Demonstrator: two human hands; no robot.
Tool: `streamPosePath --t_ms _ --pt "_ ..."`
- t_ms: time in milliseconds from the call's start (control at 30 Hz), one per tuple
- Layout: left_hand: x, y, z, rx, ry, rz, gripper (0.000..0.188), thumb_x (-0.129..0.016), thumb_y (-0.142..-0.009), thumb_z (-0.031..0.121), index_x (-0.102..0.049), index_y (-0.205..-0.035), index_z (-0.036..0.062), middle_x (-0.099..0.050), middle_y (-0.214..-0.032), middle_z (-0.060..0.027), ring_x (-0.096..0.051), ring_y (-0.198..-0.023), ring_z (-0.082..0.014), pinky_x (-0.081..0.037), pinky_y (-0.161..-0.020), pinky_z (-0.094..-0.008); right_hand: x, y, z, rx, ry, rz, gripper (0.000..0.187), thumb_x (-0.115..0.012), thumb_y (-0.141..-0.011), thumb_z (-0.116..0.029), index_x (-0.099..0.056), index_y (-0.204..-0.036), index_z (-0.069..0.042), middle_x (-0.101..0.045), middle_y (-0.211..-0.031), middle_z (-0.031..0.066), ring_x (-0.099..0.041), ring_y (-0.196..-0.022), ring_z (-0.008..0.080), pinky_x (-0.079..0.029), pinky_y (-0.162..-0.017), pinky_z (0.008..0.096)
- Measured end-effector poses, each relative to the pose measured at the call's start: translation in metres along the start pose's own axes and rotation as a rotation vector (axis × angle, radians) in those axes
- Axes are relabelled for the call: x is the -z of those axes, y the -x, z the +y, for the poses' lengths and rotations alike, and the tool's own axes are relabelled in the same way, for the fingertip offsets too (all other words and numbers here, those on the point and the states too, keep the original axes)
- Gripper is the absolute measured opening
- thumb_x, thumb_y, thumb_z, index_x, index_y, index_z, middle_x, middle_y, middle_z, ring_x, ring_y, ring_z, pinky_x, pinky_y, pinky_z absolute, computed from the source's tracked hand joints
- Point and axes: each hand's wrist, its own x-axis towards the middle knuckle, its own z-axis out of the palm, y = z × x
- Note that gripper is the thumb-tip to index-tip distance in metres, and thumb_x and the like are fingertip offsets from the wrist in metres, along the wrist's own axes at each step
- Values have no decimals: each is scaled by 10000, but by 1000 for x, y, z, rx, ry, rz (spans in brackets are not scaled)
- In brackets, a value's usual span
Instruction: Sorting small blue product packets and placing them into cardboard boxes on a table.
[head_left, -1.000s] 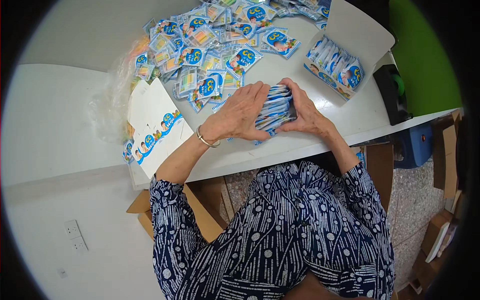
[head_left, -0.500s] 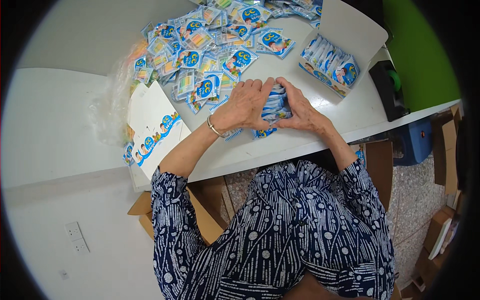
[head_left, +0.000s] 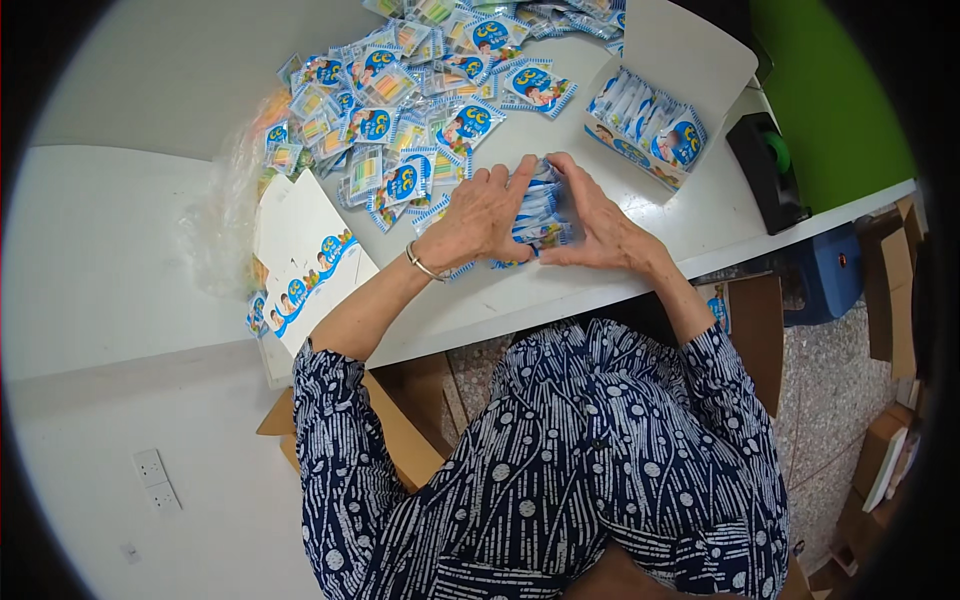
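A row of small clear-and-blue packets (head_left: 541, 212) stands packed together between my two hands on the white table. My left hand (head_left: 480, 218) wraps the row's left side, its fingers on the far end and its thumb by the near end. Against the right side lies my right hand (head_left: 606, 235), with fingers and thumb curved round the packets. Under and beside my left hand are more packets, partly hidden. Beyond it spreads a large loose pile of the same packets (head_left: 400, 125), printed in blue with coloured sticks showing through.
An open display box (head_left: 630, 155), filled with upright packets, stands at the far right. Beside it is a black tape dispenser (head_left: 765, 170) with a green roll. Flattened printed cartons (head_left: 310, 240) and a clear plastic bag (head_left: 215, 240) lie at left. Brown cardboard boxes (head_left: 755, 330) stand below the table edge.
The view has shifted slightly. My hands still enclose the row of packets, with a slightly wider gap between them; my right thumb has moved a little along the near end.
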Motion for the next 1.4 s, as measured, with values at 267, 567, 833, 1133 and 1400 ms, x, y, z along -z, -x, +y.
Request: streamPosePath --t_ms 267,567,833,1133,1400 --pt "3 0 -9 51 52 9 1061 -774 -566 442 -303 -1401 -11 -583 -1011 -215 -591 -929 -372 -495 -775 -427 77 56 -38 54 1 722 644 -669 -815 3 -365 -1383 -9 -582 -1235 158 -576 -1129 240 -428 -996 367" --pt "25 -11 -20 238 645 181 1158 -817 -541 468 -266 -1421 -45 -547 -1248 -259 -580 -1122 -375 -450 -976 -394 101 71 6 -145 -84 949 464 -621 -916 -62 -420 -1327 17 -585 -1220 134 -567 -1070 172 -453 -939 300" --pt "77 -111 42 43 914 406 1125 -865 -540 423 -293 -1347 -112 -571 -1202 -234 -594 -1099 -298 -469 -939 -341 89 49 33 -295 -179 890 402 -652 -915 -194 -506 -1243 -14 -568 -1092 81 -541 -997 122 -464 -831 267" --pt "60 -170 77 226 418 209 1107 -755 -534 575 -352 -1301 -115 -621 -1075 -301 -639 -1016 -383 -514 -860 -394 81 41 29 -260 -199 862 374 -650 -908 -149 -509 -1209 25 -553 -1157 87 -554 -998 127 -498 -839 280" --pt "27 -183 84 173 236 323 1099 -717 -578 647 -374 -1363 -42 -448 -1304 -306 -463 -1222 -433 -349 -983 -566 75 35 31 -209 -147 889 296 -633 -909 -126 -534 -1147 19 -506 -1234 96 -560 -989 150 -521 -819 292"
